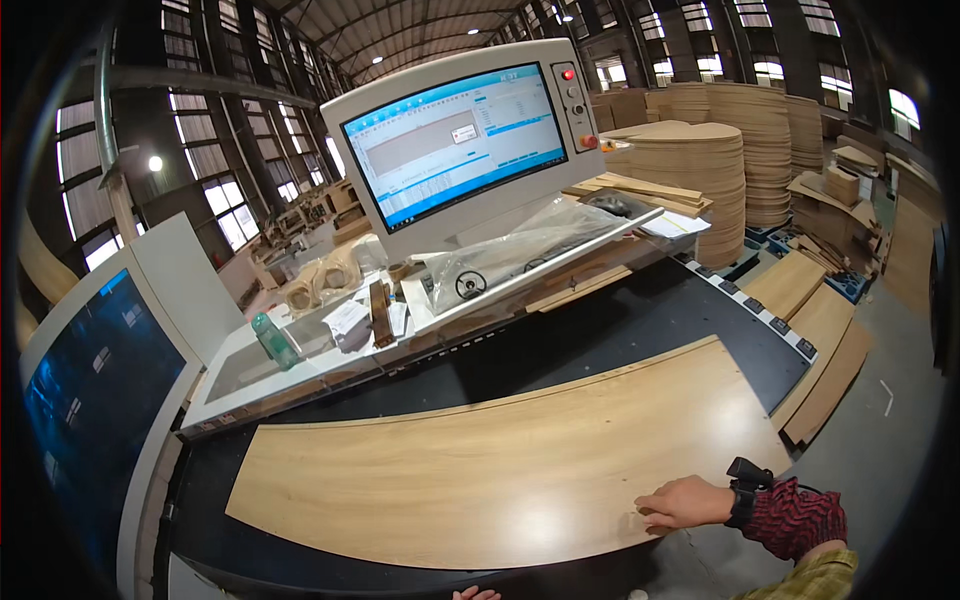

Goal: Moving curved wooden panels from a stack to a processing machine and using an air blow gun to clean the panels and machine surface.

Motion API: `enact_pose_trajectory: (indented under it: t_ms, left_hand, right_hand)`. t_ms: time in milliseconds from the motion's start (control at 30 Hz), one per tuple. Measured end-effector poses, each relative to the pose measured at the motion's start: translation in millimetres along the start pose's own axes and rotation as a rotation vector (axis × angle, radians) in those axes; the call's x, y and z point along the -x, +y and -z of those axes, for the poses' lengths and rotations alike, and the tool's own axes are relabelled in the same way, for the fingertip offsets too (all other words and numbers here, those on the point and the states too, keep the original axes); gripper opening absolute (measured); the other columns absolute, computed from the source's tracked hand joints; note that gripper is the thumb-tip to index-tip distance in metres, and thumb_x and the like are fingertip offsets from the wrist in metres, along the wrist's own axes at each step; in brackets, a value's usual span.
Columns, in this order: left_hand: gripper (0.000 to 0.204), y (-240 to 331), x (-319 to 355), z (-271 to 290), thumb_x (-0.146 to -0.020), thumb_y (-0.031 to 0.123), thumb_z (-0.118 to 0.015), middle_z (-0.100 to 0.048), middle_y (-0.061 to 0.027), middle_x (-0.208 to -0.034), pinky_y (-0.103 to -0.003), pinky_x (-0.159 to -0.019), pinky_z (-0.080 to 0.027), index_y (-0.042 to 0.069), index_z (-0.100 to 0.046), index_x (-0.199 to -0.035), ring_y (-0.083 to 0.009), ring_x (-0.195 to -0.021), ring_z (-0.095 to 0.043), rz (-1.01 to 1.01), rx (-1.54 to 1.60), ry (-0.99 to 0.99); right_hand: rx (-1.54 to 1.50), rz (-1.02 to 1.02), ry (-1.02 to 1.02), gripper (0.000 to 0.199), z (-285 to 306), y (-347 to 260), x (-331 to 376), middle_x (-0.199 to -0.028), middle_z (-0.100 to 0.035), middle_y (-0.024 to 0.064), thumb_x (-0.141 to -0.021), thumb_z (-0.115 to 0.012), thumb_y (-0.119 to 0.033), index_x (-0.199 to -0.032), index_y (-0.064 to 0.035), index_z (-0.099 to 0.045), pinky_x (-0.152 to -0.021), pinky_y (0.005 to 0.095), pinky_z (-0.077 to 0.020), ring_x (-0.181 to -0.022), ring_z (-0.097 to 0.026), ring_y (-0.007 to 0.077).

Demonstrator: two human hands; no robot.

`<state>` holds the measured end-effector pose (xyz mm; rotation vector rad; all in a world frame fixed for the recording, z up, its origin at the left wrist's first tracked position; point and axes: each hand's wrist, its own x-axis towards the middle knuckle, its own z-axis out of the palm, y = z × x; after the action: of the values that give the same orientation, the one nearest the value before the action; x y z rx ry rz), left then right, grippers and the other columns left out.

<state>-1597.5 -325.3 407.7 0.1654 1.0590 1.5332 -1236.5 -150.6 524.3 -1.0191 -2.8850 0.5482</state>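
A long wood-grain panel (480, 470) with a pale, glossy face lies flat on the black machine bed before me. My right hand (688, 503) is on the panel near its close edge, toward the right end. Its fingers are slightly bent and apart, with the tips at the board's surface and nothing visible held in them. A black strap and a dark device sit on that wrist, above a red and black patterned sleeve cover. Of my left hand (477, 594), only a few fingertips show at the bottom edge, close to the panel's near side; its grip is hidden.
Beyond the bed stands a control monitor (460, 140) with buttons at its side. On the ledge below are a green bottle (275, 340), clear plastic sheeting (500, 250) and papers. Boards (825, 350) lie at right, with tall panel stacks (700, 170) behind. A dark glossy machine cover (100, 400) rises at left.
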Motion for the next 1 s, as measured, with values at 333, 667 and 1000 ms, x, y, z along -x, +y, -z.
enact_pose_trajectory:
  t_ms: [333, 667, 1000]
  left_hand:
    - [0.046, -35.5, -12.2, -35.3, -0.093, 0.036, -0.041, -0.042, -0.0105, -0.13, -0.043, -0.097, -0.037, 0.005, -0.037, -0.126, -0.0265, -0.118, -0.043, -0.208, 0.305, -0.062]
    - [0.053, -70.3, 38.7, -67.3, -0.094, 0.039, -0.036, -0.046, -0.0107, -0.125, -0.037, -0.098, -0.036, -0.001, -0.036, -0.128, -0.025, -0.113, -0.044, 0.069, 0.128, 0.202]
    - [0.082, -43.5, 13.1, 9.6, -0.077, 0.015, -0.057, -0.036, -0.0189, -0.126, -0.037, -0.091, -0.04, -0.005, -0.003, -0.137, -0.025, -0.107, -0.045, -0.094, -0.155, -0.07]
  right_hand:
    - [-0.173, 0.082, 0.284, 0.03, -5.2, 25.7, -45.4, -0.094, -0.058, 0.0179, -0.08, -0.054, -0.022, -0.101, -0.0008, -0.055, -0.079, 0.0426, -0.0435, -0.091, -0.054, 0.0348]
    - [0.302, -0.525, 0.585, 0.029, -18.6, 137.4, -18.2, -0.09, -0.058, 0.0133, -0.076, -0.061, -0.032, -0.084, -0.0036, -0.057, -0.071, 0.0406, -0.0443, -0.086, -0.055, 0.0301]
    - [0.335, -0.651, 0.653, 0.039, -40.0, 188.4, 102.1, -0.069, -0.054, 0.012, -0.08, -0.056, -0.041, -0.069, -0.0039, -0.058, -0.066, 0.0397, -0.0448, -0.075, -0.054, 0.0296]
